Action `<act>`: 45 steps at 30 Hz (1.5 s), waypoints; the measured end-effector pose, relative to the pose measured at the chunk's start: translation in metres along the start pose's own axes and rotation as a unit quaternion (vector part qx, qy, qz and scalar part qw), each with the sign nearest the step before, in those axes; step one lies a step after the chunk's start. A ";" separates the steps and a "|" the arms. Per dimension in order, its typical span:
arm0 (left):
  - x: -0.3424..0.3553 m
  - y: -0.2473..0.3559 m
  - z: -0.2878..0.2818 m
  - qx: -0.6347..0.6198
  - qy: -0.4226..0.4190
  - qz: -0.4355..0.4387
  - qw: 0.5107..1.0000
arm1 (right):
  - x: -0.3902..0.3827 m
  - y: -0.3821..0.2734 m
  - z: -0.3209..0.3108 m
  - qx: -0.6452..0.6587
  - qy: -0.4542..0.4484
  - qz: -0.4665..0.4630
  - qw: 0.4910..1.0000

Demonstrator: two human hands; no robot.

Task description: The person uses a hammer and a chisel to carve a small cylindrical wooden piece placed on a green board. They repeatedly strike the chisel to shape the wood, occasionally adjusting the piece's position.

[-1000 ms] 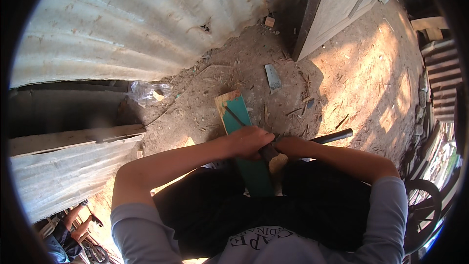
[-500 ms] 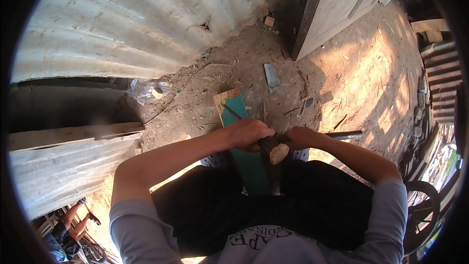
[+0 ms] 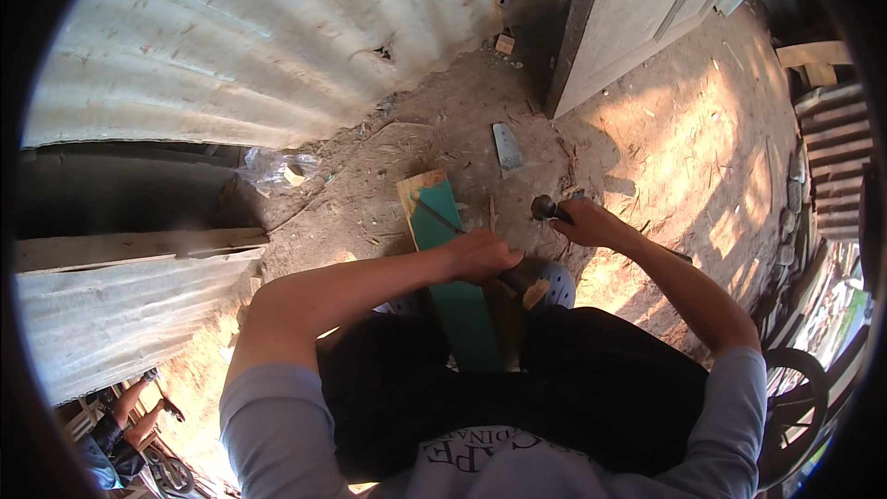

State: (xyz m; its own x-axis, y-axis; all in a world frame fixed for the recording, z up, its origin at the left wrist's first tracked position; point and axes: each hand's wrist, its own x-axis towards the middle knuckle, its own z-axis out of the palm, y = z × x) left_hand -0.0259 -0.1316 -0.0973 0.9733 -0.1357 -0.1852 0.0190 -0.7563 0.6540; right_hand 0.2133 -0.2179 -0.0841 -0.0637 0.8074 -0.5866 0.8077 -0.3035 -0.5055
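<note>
My left hand [image 3: 482, 256] is wrapped round a chisel [image 3: 436, 214]. Its frayed wooden butt sticks out toward my right knee, and its long thin blade slants away, the tip at the far end of a green-painted board [image 3: 467, 314]. Bare, chipped wood shows at that end of the board, which slopes up between my legs. In my right hand [image 3: 591, 224] is a hammer, gripped close behind its dark round head [image 3: 545, 208]. The handle runs back under my forearm. The hammer is apart from the chisel, off to its right.
Ahead on the dirt floor lies a flat grey metal piece [image 3: 506, 150] among wood chips. A corrugated metal wall [image 3: 277, 46] rises at the far left, a panelled wooden door [image 3: 637, 28] at the far right. Crumpled clear plastic [image 3: 268, 169] lies left. Another person's legs [image 3: 139, 420] show lower left.
My right hand has swung the hammer forward and up, away from the chisel's butt. My left hand and the chisel stay nearly in place on the board.
</note>
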 end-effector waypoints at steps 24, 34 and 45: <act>-0.035 -0.047 0.000 0.078 -0.068 -0.043 0.994 | -0.013 0.017 0.009 -0.035 -0.001 -0.031 0.999; -0.064 0.001 -0.058 0.039 -0.026 -0.075 0.996 | -0.001 0.015 0.013 -0.067 -0.048 0.018 0.996; -0.048 -0.040 -0.082 -0.184 0.361 -0.192 0.894 | 0.004 -0.002 -0.006 -0.115 -0.053 0.015 0.992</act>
State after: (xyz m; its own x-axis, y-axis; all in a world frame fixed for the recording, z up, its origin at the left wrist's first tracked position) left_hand -0.0542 -0.0421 -0.0547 0.7705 0.6374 -0.0122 0.3274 -0.3792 0.8654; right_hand 0.2151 -0.2111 -0.0811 -0.0883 0.7382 -0.6687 0.9220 -0.1935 -0.3354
